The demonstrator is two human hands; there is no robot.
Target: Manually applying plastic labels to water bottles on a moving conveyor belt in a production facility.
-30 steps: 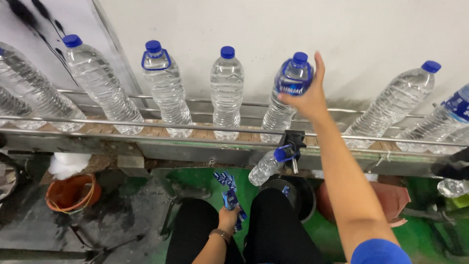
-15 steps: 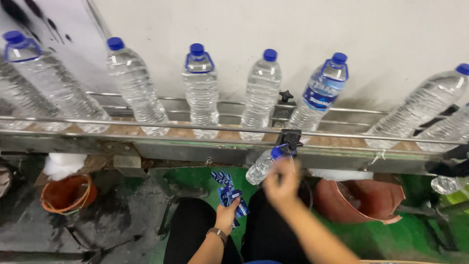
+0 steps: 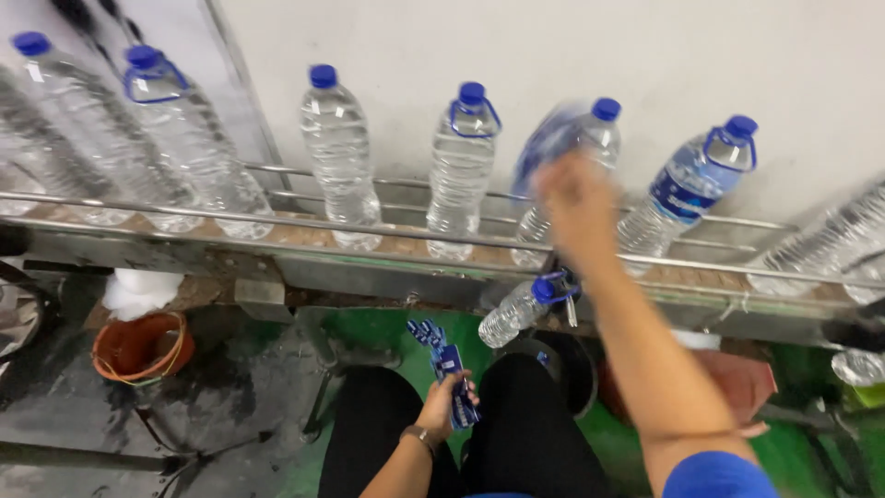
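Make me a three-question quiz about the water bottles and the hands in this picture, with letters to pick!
1. Where is the right hand?
A) in the orange bucket B) up at a bottle on the conveyor C) on the knee

2. What colour are the bottle caps?
A) blue B) red C) green

3. What is the left hand doing?
A) resting empty B) holding a stack of blue labels C) holding a cup

B: it is raised against the bottles on the conveyor.
A: each cap is blue.
B: its fingers grip the labels.
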